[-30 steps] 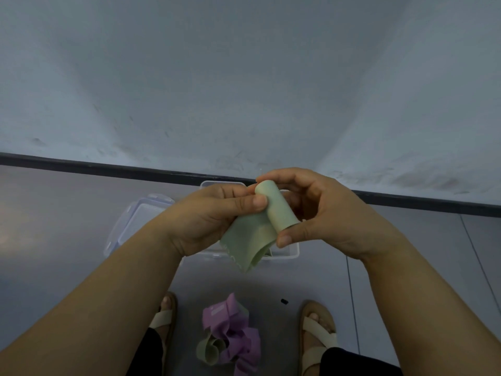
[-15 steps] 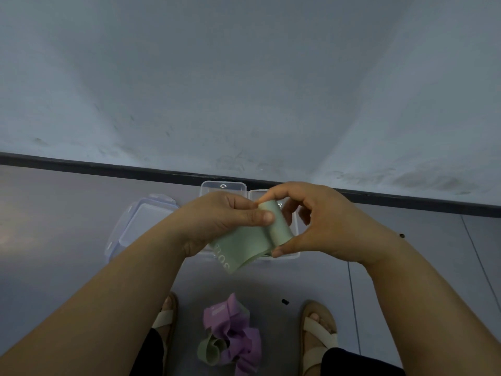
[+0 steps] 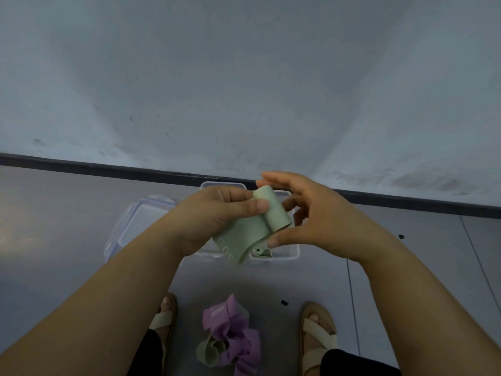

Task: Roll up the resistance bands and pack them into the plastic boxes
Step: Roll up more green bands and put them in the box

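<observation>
Only the head view is here, looking down past both forearms to a grey floor (image 3: pixel 67 213) that meets a pale wall (image 3: pixel 244 77) at a dark baseboard (image 3: pixel 108 168).

The left hand (image 3: pixel 217 215) clamps a light green band (image 3: pixel 241 237). Its thumb presses down on the top of the band just beside the rolled part, and its fingers curl underneath. The band is partly rolled. A tight roll stands tilted between the two hands, and a flat tail with pale lettering hangs down from it towards the person.

The right hand (image 3: pixel 311 218) is loose, with its fingers spread apart and only lightly bent around the far side of the roll. Its thumb tip sits at the roll's lower end. Whether the fingers behind actually touch the roll cannot be told.

The band is held in the air above a clear plastic box (image 3: pixel 287 257) on the floor. A rolled green band (image 3: pixel 259 251) lies inside the box. A clear lid (image 3: pixel 135 226) lies flat just to the left, and the edge of a second clear box (image 3: pixel 222 184) shows behind the hands.

Nearer the person, between two feet in beige sandals (image 3: pixel 317 329), lies a loose heap of purple bands (image 3: pixel 233 329) with a green one (image 3: pixel 211 351) against it. A small black speck (image 3: pixel 284 303) lies on the floor near the right foot.
</observation>
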Demonstrator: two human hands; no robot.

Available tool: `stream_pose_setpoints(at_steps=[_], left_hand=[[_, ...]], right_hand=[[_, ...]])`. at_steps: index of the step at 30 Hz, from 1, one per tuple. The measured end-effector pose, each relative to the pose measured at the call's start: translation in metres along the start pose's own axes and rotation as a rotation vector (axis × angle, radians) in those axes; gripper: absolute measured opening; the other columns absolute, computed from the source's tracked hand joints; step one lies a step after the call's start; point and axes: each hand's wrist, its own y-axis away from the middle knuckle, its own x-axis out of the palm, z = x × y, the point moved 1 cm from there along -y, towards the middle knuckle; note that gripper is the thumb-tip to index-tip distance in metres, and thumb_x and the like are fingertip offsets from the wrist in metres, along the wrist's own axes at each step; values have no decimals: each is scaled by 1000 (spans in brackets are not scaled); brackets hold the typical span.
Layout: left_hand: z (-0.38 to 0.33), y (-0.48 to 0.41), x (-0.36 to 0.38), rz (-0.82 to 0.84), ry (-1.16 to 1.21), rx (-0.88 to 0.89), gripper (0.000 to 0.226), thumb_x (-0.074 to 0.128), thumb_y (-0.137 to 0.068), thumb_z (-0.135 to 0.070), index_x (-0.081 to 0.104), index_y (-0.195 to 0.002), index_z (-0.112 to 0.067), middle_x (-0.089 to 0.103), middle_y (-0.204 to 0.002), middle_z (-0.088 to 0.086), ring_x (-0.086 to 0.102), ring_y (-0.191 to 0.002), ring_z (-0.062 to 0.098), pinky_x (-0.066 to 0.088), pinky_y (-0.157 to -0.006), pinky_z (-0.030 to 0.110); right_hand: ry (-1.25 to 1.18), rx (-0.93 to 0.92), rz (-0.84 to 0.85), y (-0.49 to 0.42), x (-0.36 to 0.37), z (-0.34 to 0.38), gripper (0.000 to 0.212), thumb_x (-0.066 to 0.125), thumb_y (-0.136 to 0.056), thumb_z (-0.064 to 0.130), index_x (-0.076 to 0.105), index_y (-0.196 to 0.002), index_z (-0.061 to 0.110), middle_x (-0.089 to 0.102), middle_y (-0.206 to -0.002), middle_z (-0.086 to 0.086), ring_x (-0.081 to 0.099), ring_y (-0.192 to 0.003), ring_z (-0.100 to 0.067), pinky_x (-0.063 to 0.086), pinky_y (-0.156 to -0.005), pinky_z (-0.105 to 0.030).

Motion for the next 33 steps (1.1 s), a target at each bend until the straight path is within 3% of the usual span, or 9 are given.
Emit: stream_pose_setpoints(at_steps=[3,6,11,13,17,23,26,29,33], left_hand=[[0,-1,0,62,119,30,32,75,-66,-36,75,-90,-16,73,-95,11,67,-87,24,52,-80,34],[-4,2,2,95,141,37,23,68,-70,-35,76,-84,-17,73,-87,7,67,-80,18,52,-68,25],[-4,4,1,34,7,-36,49,69,-65,-59,74,-88,-16,72,-80,4,65,-72,14,49,-66,26],[-4,4,1,23,8,-64,35,66,-64,-49,74,-74,-16,68,-68,1,61,-60,11,47,-57,22],[-6,3,3,25,134,-108,17,69,-61,-29,70,-57,-13,63,-58,1,58,-50,10,46,-47,17],[-9,3,5,45,183,-92,18,70,-59,-23,66,-68,-9,64,-60,0,57,-52,9,46,-47,17],[-9,3,2,40,178,-69,22,72,-59,-20,64,-76,-10,66,-68,1,60,-57,10,49,-50,18],[-7,3,0,81,176,-56,24,79,-64,-11,63,-81,-13,67,-72,1,61,-60,12,50,-52,20],[-4,1,-3,103,181,-101,36,71,-67,-4,65,-102,-10,72,-85,7,68,-68,16,55,-59,23]], right_hand=[[-198,-23,18,2,-3,1,74,81,-53,25,52,-119,44,57,-122,17,60,-94,-16,54,-84,-38],[-326,-51,16,3,-5,0,66,87,-50,18,63,-105,44,63,-113,13,60,-97,-26,54,-85,-44],[-489,-77,-38,5,-12,-4,60,80,-50,4,64,-100,32,68,-106,8,62,-95,-19,56,-75,-26],[-554,-93,-65,6,-16,-6,63,84,-43,8,65,-99,29,69,-106,7,64,-94,-15,55,-70,-22],[-626,-132,-86,4,-16,-10,67,92,-31,34,71,-95,36,69,-107,6,65,-95,-11,54,-70,-22],[-708,-145,-131,0,-13,-12,70,91,-32,43,70,-97,31,69,-109,0,65,-97,-12,53,-72,-23],[-651,-129,-136,1,-14,-12,69,92,-32,36,70,-97,32,68,-109,1,64,-98,-13,54,-72,-24],[-416,-52,-135,6,-15,-7,68,92,-38,18,65,-98,34,68,-105,6,62,-95,-19,58,-73,-31],[-149,7,-116,8,-13,-3,65,81,-44,25,59,-104,35,63,-87,25,55,-72,-1,53,-69,-26]])
